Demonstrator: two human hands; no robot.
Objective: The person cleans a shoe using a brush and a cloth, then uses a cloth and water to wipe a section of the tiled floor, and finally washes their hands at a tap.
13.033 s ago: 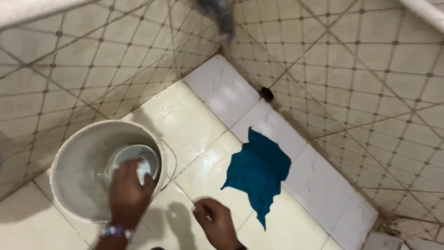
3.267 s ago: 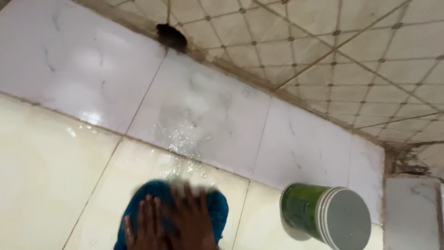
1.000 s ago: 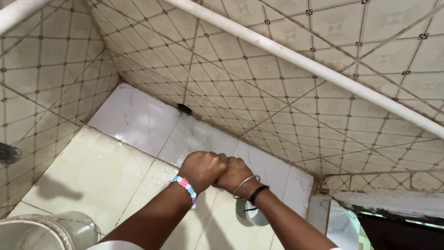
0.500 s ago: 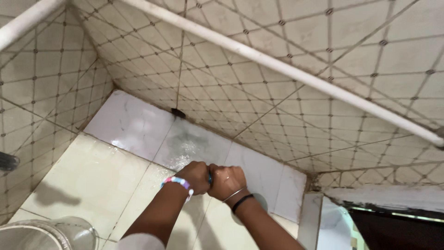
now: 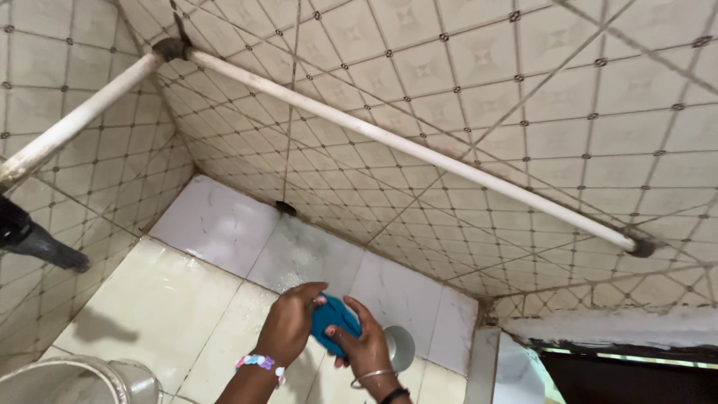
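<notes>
Your hands (image 5: 325, 337) are covering most of the blue cloth (image 5: 334, 323), so you are seeing only a bunched patch between them. Your right hand (image 5: 366, 346) is hiding part of the grey tub (image 5: 400, 348) behind it. The bottom edge is cutting off both your forearms and the bucket (image 5: 71, 380). The left edge is cutting the dark handle (image 5: 34, 238).

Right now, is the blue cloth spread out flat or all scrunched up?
Scrunched up. The blue cloth is a small tight wad pressed between the left hand and the right hand, held above the wet floor tiles.
</notes>
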